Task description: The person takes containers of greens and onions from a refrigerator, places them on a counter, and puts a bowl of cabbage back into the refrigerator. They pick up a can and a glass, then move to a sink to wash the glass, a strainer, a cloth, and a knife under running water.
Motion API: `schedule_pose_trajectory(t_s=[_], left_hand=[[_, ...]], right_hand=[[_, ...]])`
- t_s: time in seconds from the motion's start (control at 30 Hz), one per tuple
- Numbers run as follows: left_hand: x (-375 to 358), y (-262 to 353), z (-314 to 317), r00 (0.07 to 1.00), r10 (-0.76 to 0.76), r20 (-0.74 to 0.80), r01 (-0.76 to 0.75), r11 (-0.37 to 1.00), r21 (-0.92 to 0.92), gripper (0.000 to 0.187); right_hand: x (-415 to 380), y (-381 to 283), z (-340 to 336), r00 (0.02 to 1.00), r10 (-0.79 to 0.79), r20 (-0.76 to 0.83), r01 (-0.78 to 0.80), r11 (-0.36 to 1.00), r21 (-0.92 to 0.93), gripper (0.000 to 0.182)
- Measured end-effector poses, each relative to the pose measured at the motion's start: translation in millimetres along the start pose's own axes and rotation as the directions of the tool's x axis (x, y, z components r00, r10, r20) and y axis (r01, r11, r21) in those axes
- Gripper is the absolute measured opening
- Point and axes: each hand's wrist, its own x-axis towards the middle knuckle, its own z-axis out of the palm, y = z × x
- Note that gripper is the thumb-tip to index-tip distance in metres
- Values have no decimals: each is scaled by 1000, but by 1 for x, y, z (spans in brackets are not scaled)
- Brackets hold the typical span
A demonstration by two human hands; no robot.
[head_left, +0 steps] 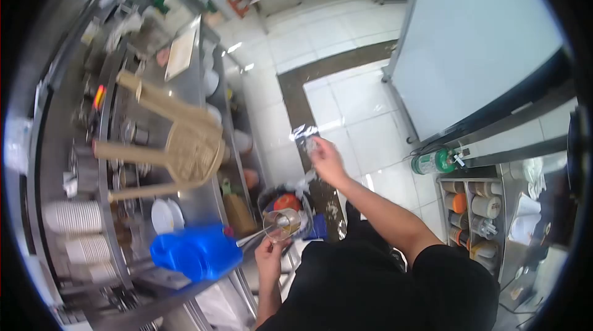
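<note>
My left hand is closed around a clear cup, which it holds above an open bin with a plastic bag and some red rubbish in it. A thin handle seems to stick out of the cup to the left. My right hand is raised over the floor, its fingers pinched on a shiny, see-through piece that looks like plastic film or foil; blur hides its exact kind. Beside my left hand, a blue jerry can lies on the steel counter.
A beige plastic stool rests legs-out on the counter, near stacked white bowls and a cutting board. To the right stand a large white refrigerator, a green cylinder and a rack of jars. White tiles cover the floor.
</note>
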Motion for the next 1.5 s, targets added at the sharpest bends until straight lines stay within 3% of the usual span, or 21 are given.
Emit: schedule_pose_trajectory(t_s=[0.07, 0.13, 0.17, 0.23, 0.33, 0.4, 0.47, 0.5, 0.57, 0.7, 0.73, 0.77, 0.8, 0.9, 1.07, 1.13, 1.27, 1.33, 1.43, 1.47, 1.5], left_hand=[[24, -1, 18, 993, 94, 78, -96, 995, 26, 31], [51, -1, 28, 990, 78, 117, -80, 997, 10, 22], [62, 6, 39, 992, 74, 100, -75, 997, 9, 15], [87, 28, 62, 975, 204, 90, -208, 977, 38, 13], [112, 52, 97, 936, 351, -2, -351, 935, 49, 11], [139, 57, 102, 968, 251, -18, -250, 967, 58, 13], [177, 46, 99, 989, 149, 5, -149, 986, 75, 13], [200, 34, 101, 981, 192, 0, -191, 978, 87, 12], [238, 17, 105, 974, 224, 25, -226, 971, 81, 11], [315, 67, 128, 965, 259, 32, -258, 966, -28, 10], [326, 100, 133, 981, 189, 46, -190, 982, 19, 11], [349, 112, 138, 978, 203, 47, -205, 978, 45, 11], [372, 120, 143, 975, 214, 52, -218, 973, 79, 11], [424, 149, 155, 975, 218, 37, -220, 973, 71, 8], [525, 219, 181, 952, 296, 72, -296, 955, -10, 7], [568, 241, 185, 949, 293, 117, -304, 949, 85, 8], [642, 287, 219, 956, 263, 130, -270, 962, 42, 11], [665, 309, 240, 972, 202, 118, -203, 979, 5, 13], [701, 343, 272, 985, 134, 105, -123, 986, -112, 16], [715, 354, 279, 988, 115, 104, -98, 982, -159, 17], [728, 367, 285, 988, 118, 101, -99, 980, -173, 18]], right_hand=[[21, -190, -17, 915, -278, 293, 123, 882, 455, 46], [25, -299, -21, 415, -871, 264, 759, 491, 427, 39], [1, -366, -59, 392, -682, 617, 317, 730, 605, 32], [-8, -397, -49, 14, -923, 384, 384, 359, 851, 27], [15, -388, -44, 21, -884, 468, 363, 442, 820, 29], [66, -340, -25, 193, -815, 547, 701, 504, 504, 32], [133, -274, -9, 383, -667, 639, 755, 625, 200, 36], [163, -246, -9, 533, -392, 750, 420, 892, 167, 38], [231, -136, 1, 683, -164, 711, 139, 986, 94, 36], [322, 95, -93, 796, -153, 586, 524, 660, -538, 35], [319, 165, -144, 860, 192, 473, 338, 481, -809, 37], [312, 200, -199, 751, 601, 272, -72, 485, -871, 47], [305, 230, -251, 478, 878, 12, -398, 229, -889, 59], [274, 108, -282, 265, 942, -207, -544, -31, -839, 47], [244, 135, -323, 306, 926, -219, -921, 230, -316, 26], [237, 186, -339, 381, 923, 61, -675, 322, -664, 25], [344, 94, -264, 417, 824, 384, -530, 563, -634, 20], [394, 156, -263, 336, 857, 390, -657, 510, -555, 21], [500, 264, -283, 69, 938, 339, -997, 70, 9, 23], [543, 277, -263, 307, 940, 150, -917, 334, -219, 21], [597, 305, -255, 360, 915, 184, -866, 401, -299, 27]])
